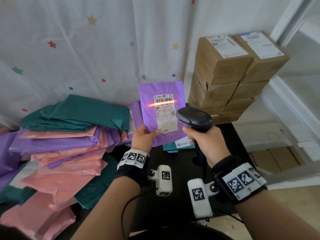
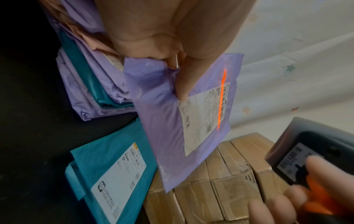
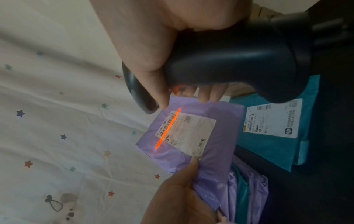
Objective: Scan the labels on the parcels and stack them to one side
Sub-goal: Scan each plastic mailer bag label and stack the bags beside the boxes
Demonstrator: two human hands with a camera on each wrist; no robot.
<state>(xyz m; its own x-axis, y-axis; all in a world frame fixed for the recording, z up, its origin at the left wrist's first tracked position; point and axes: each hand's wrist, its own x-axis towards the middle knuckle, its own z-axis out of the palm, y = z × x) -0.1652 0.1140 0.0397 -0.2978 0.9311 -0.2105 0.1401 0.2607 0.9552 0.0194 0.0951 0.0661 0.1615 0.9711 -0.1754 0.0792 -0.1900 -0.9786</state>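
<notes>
My left hand (image 1: 144,135) pinches the lower left corner of a purple mailer (image 1: 149,101), held upright above the black table (image 1: 174,201). Its white label (image 1: 166,116) faces me, and an orange scan line crosses the barcode at the label's top. My right hand (image 1: 206,141) grips the handle of a black barcode scanner (image 1: 195,116), which points at that label from the lower right. In the left wrist view the thumb presses the purple mailer (image 2: 159,115) beside its label (image 2: 203,115). The right wrist view shows the scanner (image 3: 229,60) above the lit label (image 3: 187,131).
A heap of pink, purple and teal mailers (image 1: 65,144) covers the table's left side. A teal mailer (image 1: 180,144) with a white label lies flat under the held one. Stacked cardboard boxes (image 1: 230,77) rise at the back right. A star-patterned curtain (image 1: 86,49) hangs behind.
</notes>
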